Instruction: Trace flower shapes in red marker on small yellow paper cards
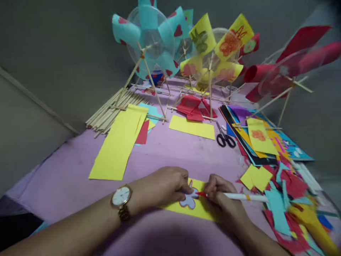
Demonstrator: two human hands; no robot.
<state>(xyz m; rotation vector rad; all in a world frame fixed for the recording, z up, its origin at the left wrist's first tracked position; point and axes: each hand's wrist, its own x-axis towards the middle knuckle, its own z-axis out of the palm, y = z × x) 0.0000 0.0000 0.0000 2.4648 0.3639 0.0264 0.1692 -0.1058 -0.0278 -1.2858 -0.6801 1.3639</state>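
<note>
My left hand (166, 186), with a gold watch on its wrist, presses its fingers down on a small blue flower cut-out (188, 201) that lies on a yellow paper sheet (198, 210). My right hand (222, 197) grips a white marker with a red tip (239, 196). The tip touches the flower's right edge, where a red outline runs around the shape.
Black-handled scissors (225, 138) lie beyond my hands. Long yellow paper strips (117, 145) and a bundle of wooden sticks (109, 112) sit at the left. Paper scraps (287, 202) pile up at the right. Several paper windmills on stick frames (151, 42) stand at the back.
</note>
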